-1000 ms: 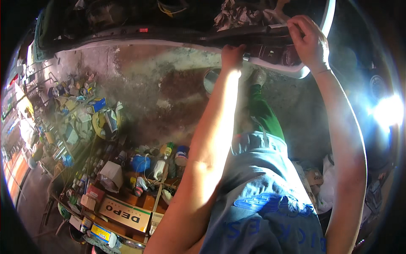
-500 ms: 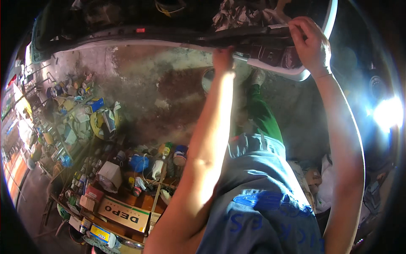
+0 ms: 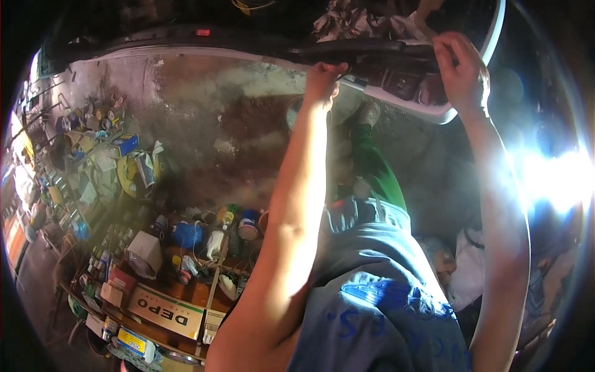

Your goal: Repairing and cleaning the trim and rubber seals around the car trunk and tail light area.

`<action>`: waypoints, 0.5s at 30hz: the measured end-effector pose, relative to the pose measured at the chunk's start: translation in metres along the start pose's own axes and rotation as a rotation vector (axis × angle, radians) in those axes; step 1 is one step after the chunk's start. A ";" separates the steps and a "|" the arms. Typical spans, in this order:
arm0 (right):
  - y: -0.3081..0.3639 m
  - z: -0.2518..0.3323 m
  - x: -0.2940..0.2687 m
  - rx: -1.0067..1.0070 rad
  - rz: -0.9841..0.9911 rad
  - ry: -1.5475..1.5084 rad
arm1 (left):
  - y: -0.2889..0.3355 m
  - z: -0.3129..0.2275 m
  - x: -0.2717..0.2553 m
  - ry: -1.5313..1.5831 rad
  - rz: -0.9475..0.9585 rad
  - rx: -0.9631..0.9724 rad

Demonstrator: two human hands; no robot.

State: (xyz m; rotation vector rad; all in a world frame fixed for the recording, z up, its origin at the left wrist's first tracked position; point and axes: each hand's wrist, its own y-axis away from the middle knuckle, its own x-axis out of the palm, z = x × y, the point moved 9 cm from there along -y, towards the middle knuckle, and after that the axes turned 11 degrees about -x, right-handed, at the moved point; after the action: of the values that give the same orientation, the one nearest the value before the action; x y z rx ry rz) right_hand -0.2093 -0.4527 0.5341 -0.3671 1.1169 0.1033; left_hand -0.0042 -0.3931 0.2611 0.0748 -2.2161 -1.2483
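Observation:
A long black rubber strip (image 3: 372,48) runs along the edge of a white car panel (image 3: 427,110) at the top of the view. My left hand (image 3: 322,80) is closed on the strip near its middle, arm stretched out straight. To the right, my right hand (image 3: 462,71) grips the same strip where the panel curves, fingers curled over the top. Crumpled paper or cloth (image 3: 356,22) lies just beyond the strip. My blue shirt and green trouser leg (image 3: 375,167) fill the lower middle.
A stained concrete floor (image 3: 223,124) lies below. At the lower left stands a cluttered bench with a cardboard box (image 3: 164,310), cans, bottles (image 3: 226,216) and a blue container (image 3: 186,234). More junk is piled at the far left. A bright light (image 3: 558,180) glares at the right.
My left hand has slid a little to the left along the black strip. My right hand has stayed at the panel's curve.

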 end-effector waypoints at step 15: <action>-0.001 0.005 -0.006 -0.084 -0.098 0.017 | -0.051 0.016 -0.116 -0.023 -0.382 0.114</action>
State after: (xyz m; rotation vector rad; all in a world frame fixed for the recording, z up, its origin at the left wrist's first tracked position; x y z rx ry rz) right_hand -0.2073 -0.4516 0.5414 -0.4975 1.1117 0.0611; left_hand 0.0716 -0.3721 0.1600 0.5536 -2.3646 -1.3175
